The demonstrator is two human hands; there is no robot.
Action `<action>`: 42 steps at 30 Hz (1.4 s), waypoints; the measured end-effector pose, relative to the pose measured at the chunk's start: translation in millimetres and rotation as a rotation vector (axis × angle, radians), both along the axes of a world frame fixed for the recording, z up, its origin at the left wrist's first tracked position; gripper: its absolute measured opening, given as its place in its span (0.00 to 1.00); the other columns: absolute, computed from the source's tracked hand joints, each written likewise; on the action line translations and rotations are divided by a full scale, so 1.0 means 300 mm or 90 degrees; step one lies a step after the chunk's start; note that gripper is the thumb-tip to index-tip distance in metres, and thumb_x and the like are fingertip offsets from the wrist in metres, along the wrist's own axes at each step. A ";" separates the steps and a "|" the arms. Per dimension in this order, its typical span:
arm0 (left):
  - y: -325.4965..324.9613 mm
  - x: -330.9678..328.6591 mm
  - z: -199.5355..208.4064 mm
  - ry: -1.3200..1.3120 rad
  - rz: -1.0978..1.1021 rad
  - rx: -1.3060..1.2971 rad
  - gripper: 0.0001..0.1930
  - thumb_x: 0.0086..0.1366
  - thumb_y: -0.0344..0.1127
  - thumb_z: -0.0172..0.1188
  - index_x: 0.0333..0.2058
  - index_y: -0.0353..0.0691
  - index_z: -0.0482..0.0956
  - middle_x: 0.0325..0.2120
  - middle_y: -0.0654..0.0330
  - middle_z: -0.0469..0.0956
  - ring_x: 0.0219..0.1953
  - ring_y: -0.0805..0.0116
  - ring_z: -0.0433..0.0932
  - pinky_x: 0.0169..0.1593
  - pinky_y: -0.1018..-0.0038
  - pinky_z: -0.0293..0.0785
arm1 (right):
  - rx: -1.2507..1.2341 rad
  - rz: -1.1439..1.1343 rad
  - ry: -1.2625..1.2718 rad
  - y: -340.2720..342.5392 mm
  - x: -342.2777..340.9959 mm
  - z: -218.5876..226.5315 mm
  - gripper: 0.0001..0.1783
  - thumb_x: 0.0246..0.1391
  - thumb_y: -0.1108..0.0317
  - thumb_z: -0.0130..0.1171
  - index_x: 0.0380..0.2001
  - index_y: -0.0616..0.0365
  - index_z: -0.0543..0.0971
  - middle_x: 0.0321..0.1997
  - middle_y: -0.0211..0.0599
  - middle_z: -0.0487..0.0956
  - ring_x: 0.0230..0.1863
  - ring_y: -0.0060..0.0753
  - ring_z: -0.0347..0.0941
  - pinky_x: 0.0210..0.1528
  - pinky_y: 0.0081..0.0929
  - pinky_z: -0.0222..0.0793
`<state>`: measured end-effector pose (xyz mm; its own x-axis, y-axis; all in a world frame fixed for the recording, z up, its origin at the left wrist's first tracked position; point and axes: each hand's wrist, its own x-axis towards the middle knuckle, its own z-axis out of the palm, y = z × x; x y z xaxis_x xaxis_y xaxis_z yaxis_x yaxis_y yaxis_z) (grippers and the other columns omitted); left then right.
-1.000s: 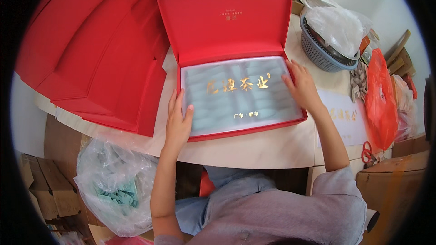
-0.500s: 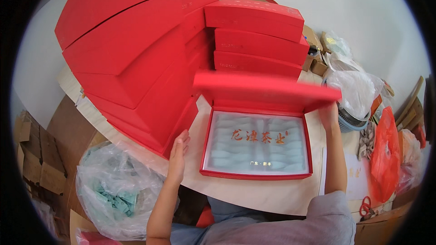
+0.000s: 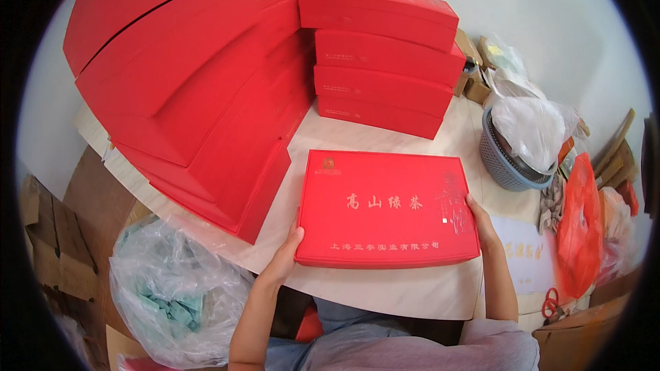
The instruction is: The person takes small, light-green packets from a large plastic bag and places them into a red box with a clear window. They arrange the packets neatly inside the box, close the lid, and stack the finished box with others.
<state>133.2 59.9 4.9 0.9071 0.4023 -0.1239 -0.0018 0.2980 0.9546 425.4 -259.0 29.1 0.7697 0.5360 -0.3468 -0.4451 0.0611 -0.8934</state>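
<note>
A closed red gift box (image 3: 388, 216) with gold and silver lettering on its lid is in front of me, near the table's front edge. My left hand (image 3: 283, 260) grips its left end, thumb along the side. On the right end, my right hand (image 3: 484, 223) holds the box with the fingers partly hidden behind it. Whether the box rests on the table or is slightly raised, I cannot tell. To the left towers a tall stack of similar red boxes (image 3: 199, 96). A shorter stack of red boxes (image 3: 385, 62) stands behind the held one.
The pale tabletop (image 3: 385, 297) has a rounded front edge. At right are a blue-grey basket (image 3: 505, 161) with plastic bags, a white printed sheet (image 3: 522, 247), an orange-red bag (image 3: 579, 233) and red scissors (image 3: 550, 304). A clear bag of green packets (image 3: 179, 295) is at lower left.
The box's raised lid has come down, covering the translucent sheet and pale packets inside. My left hand has moved from beside the stack onto the box; my right hand has lowered to its right end.
</note>
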 end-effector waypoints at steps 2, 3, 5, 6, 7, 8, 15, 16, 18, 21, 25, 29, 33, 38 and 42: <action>-0.024 -0.036 -0.010 0.001 -0.007 0.070 0.34 0.72 0.48 0.37 0.67 0.31 0.41 0.69 0.52 0.40 0.71 0.61 0.38 0.70 0.69 0.35 | -0.015 0.031 -0.034 -0.008 0.013 -0.006 0.29 0.63 0.50 0.48 0.56 0.62 0.67 0.50 0.39 0.77 0.45 0.27 0.77 0.48 0.25 0.74; -0.047 -0.071 -0.014 -0.003 0.012 0.125 0.35 0.72 0.49 0.37 0.67 0.31 0.40 0.69 0.51 0.40 0.71 0.60 0.38 0.70 0.69 0.35 | -0.021 0.042 -0.040 0.001 -0.004 0.011 0.28 0.63 0.51 0.48 0.56 0.62 0.68 0.50 0.39 0.77 0.45 0.27 0.77 0.48 0.25 0.74; -0.120 -0.144 -0.017 -0.016 0.041 0.240 0.36 0.71 0.51 0.38 0.67 0.31 0.39 0.68 0.49 0.40 0.70 0.58 0.37 0.69 0.67 0.33 | -0.013 0.036 -0.024 -0.001 -0.022 0.015 0.27 0.63 0.51 0.49 0.56 0.63 0.68 0.50 0.40 0.77 0.45 0.27 0.77 0.48 0.26 0.74; -0.170 -0.188 -0.018 0.001 0.062 0.223 0.37 0.71 0.51 0.40 0.66 0.31 0.39 0.68 0.48 0.40 0.70 0.56 0.37 0.69 0.65 0.33 | 0.001 0.026 0.000 -0.006 -0.030 0.002 0.27 0.63 0.52 0.48 0.55 0.63 0.68 0.50 0.39 0.77 0.45 0.27 0.77 0.48 0.26 0.74; -0.228 -0.236 -0.032 0.018 0.087 0.206 0.38 0.70 0.51 0.42 0.66 0.30 0.39 0.68 0.46 0.40 0.70 0.55 0.37 0.69 0.63 0.32 | 0.014 0.019 0.023 -0.005 -0.038 -0.009 0.27 0.63 0.52 0.48 0.55 0.63 0.68 0.50 0.39 0.77 0.45 0.27 0.77 0.49 0.26 0.74; -0.297 -0.285 -0.068 0.082 0.118 0.300 0.39 0.69 0.49 0.45 0.66 0.30 0.38 0.67 0.46 0.39 0.70 0.54 0.38 0.69 0.62 0.32 | 0.022 0.030 0.009 0.002 -0.052 -0.010 0.27 0.62 0.53 0.49 0.56 0.62 0.67 0.51 0.39 0.76 0.46 0.27 0.77 0.49 0.26 0.74; -0.315 -0.305 -0.071 -0.054 0.318 0.054 0.27 0.67 0.36 0.51 0.59 0.35 0.51 0.59 0.49 0.56 0.62 0.63 0.56 0.63 0.65 0.56 | 0.071 0.078 -0.045 0.016 -0.123 -0.019 0.28 0.61 0.55 0.50 0.58 0.62 0.66 0.53 0.40 0.75 0.51 0.28 0.73 0.55 0.28 0.69; -0.322 -0.323 -0.088 -0.031 0.351 0.028 0.26 0.67 0.36 0.51 0.58 0.35 0.52 0.57 0.50 0.58 0.61 0.63 0.58 0.62 0.65 0.56 | 0.059 0.092 -0.060 0.032 -0.141 -0.016 0.28 0.61 0.56 0.49 0.58 0.62 0.66 0.53 0.39 0.74 0.51 0.28 0.73 0.55 0.28 0.68; -0.357 -0.341 -0.063 -0.053 0.440 -0.017 0.20 0.68 0.33 0.50 0.53 0.35 0.55 0.51 0.53 0.65 0.55 0.65 0.64 0.60 0.66 0.58 | 0.033 0.121 -0.090 0.049 -0.173 -0.002 0.28 0.60 0.58 0.49 0.59 0.64 0.65 0.53 0.39 0.74 0.51 0.27 0.73 0.55 0.27 0.68; -0.416 -0.491 -0.010 0.138 0.363 -0.085 0.42 0.61 0.62 0.53 0.66 0.50 0.46 0.64 0.51 0.54 0.64 0.48 0.55 0.64 0.50 0.52 | 0.050 0.158 -0.069 0.073 -0.242 -0.017 0.29 0.59 0.59 0.50 0.59 0.65 0.64 0.50 0.38 0.75 0.48 0.26 0.74 0.51 0.24 0.71; -0.480 -0.536 0.141 0.089 0.429 0.065 0.42 0.61 0.61 0.54 0.65 0.45 0.48 0.57 0.48 0.61 0.55 0.48 0.64 0.57 0.54 0.62 | 0.119 0.080 0.065 0.112 -0.285 -0.060 0.23 0.62 0.53 0.44 0.51 0.60 0.70 0.46 0.38 0.77 0.44 0.30 0.76 0.48 0.29 0.73; -0.467 -0.570 0.010 -0.011 0.331 -0.003 0.45 0.60 0.58 0.57 0.66 0.45 0.44 0.61 0.50 0.56 0.61 0.54 0.57 0.61 0.58 0.57 | 0.128 0.097 0.148 0.098 -0.260 -0.098 0.24 0.64 0.48 0.43 0.46 0.58 0.73 0.44 0.39 0.78 0.41 0.31 0.77 0.45 0.31 0.75; -0.485 -0.607 -0.029 -0.095 0.305 0.046 0.51 0.56 0.57 0.63 0.67 0.41 0.40 0.63 0.51 0.53 0.65 0.59 0.53 0.65 0.60 0.53 | 0.155 0.117 0.087 0.089 -0.278 -0.079 0.26 0.63 0.45 0.42 0.49 0.56 0.72 0.47 0.37 0.77 0.46 0.31 0.74 0.49 0.31 0.72; -0.441 -0.604 0.321 -0.191 0.322 0.334 0.48 0.56 0.53 0.65 0.64 0.33 0.48 0.57 0.48 0.61 0.61 0.57 0.60 0.65 0.63 0.51 | 0.409 0.051 0.003 0.088 -0.321 -0.011 0.31 0.63 0.43 0.38 0.58 0.54 0.66 0.57 0.35 0.71 0.53 0.35 0.70 0.55 0.34 0.67; -0.291 -0.606 0.684 -0.158 0.279 0.711 0.66 0.35 0.66 0.73 0.64 0.31 0.49 0.63 0.48 0.54 0.65 0.54 0.55 0.67 0.60 0.49 | 0.512 0.008 -0.088 0.166 -0.291 0.275 0.30 0.63 0.44 0.39 0.58 0.54 0.67 0.56 0.35 0.72 0.53 0.35 0.70 0.55 0.34 0.67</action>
